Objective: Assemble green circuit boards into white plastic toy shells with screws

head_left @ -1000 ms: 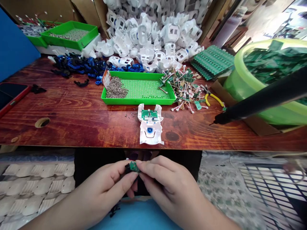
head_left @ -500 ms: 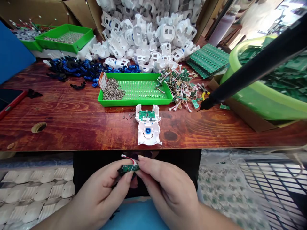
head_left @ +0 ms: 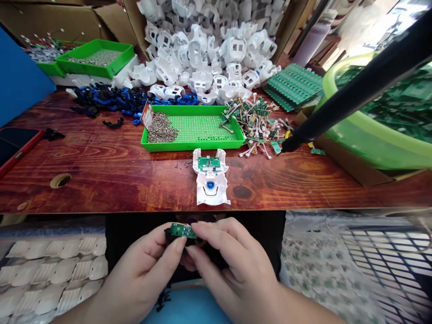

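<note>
Just in front of the table edge, my left hand (head_left: 148,265) pinches a small green circuit board (head_left: 182,230) between thumb and fingers. A black plastic part (head_left: 168,233) sits against the board's left end. My right hand (head_left: 236,261) grips the board's right end with its fingertips, its thumb lower down. The board's wires are mostly hidden behind it, with a bit of red showing. On the table beyond lie two white plastic shell halves, the farther shell (head_left: 223,157) bearing a green board and the nearer shell (head_left: 212,198) a blue button.
A green tray (head_left: 195,146) with small screws stands behind the shells. Right of it lies a heap of wired boards (head_left: 258,123). White shells (head_left: 199,58) pile up at the back. A black rod (head_left: 340,94) slants in from the upper right, before a green tub (head_left: 357,139).
The board has turned so that more of its face shows, and its red-and-white wire with the white plug has dropped behind it. My right fingers have shifted at its right end.
</note>
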Demonstrator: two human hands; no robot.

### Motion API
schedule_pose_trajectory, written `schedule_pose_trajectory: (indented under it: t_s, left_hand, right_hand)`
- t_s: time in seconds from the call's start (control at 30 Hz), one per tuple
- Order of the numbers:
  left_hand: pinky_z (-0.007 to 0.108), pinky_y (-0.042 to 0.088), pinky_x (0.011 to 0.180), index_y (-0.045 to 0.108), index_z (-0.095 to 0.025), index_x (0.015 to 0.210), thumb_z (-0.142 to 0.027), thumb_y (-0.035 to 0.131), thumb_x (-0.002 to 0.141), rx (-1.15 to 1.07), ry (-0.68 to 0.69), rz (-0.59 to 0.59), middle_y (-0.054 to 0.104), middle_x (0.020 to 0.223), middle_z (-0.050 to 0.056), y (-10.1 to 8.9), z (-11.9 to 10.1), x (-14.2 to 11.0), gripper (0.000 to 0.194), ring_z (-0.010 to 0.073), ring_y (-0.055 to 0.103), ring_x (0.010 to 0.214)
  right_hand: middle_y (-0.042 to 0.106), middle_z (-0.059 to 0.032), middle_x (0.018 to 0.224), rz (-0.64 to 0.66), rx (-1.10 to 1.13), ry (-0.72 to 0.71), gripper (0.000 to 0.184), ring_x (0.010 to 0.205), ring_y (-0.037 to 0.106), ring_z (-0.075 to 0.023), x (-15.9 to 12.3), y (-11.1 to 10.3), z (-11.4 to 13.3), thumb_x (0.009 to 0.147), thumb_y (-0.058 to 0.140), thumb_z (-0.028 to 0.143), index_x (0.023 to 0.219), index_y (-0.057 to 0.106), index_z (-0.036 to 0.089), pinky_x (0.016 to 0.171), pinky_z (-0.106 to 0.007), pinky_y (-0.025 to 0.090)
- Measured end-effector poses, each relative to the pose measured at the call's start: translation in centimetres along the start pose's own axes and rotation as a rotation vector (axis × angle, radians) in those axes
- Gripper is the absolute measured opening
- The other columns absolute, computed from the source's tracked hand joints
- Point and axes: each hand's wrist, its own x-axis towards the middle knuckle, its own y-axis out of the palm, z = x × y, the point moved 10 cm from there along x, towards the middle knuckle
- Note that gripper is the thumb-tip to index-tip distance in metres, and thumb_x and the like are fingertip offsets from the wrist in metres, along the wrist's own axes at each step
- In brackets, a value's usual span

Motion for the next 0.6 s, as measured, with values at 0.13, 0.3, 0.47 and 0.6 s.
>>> schedule_pose_trajectory:
  t_s: [0.13,0.3,0.47,0.6]
  left_hand:
    - [0.017,0.054,0.069,0.07,-0.023,0.091,-0.035,0.057,0.088,-0.089,-0.051,-0.007,0.071,0.076,-0.003,0.0,0.2,0.1,0.018,0.0112,0.064,0.069]
    - [0.017,0.053,0.066,0.07,-0.022,0.09,-0.035,0.057,0.088,-0.107,-0.055,-0.033,0.07,0.072,-0.002,-0.3,0.4,0.4,0.019,0.011,0.063,0.067]
    - [0.017,0.051,0.077,0.068,-0.025,0.097,-0.03,0.051,0.092,0.011,0.054,-0.023,0.071,0.086,-0.003,-0.1,-0.7,0.6,0.018,0.011,0.063,0.08]
    - [0.016,0.05,0.08,0.062,-0.029,0.106,-0.023,0.043,0.095,0.246,0.234,-0.006,0.07,0.098,-0.005,0.0,-2.3,0.2,0.022,0.01,0.063,0.085]
  right_hand:
    - [0.065,-0.0058,0.084,0.029,-0.003,0.03,0.027,0.071,0.064,-0.0135,-0.2,0.4,-0.3,0.083,0.06,0.013,0.11,0.058,0.016,0.059,-0.023,0.056]
    - [0.065,-0.0074,0.089,0.066,0.011,0.035,0.028,0.079,0.065,-0.0146,-0.2,0.9,-0.5,0.085,0.058,0.013,0.112,0.058,0.015,0.065,-0.024,0.057]
    - [0.065,-0.0079,0.094,0.081,0.018,0.025,0.029,0.084,0.064,-0.0147,0.2,0.9,-0.3,0.082,0.06,0.013,0.111,0.057,0.015,0.072,-0.025,0.058]
    - [0.064,-0.0094,0.101,0.107,-0.109,-0.097,0.034,0.088,0.064,-0.0163,0.4,0.6,0.9,0.081,0.063,0.014,0.114,0.056,0.014,0.076,-0.028,0.059]
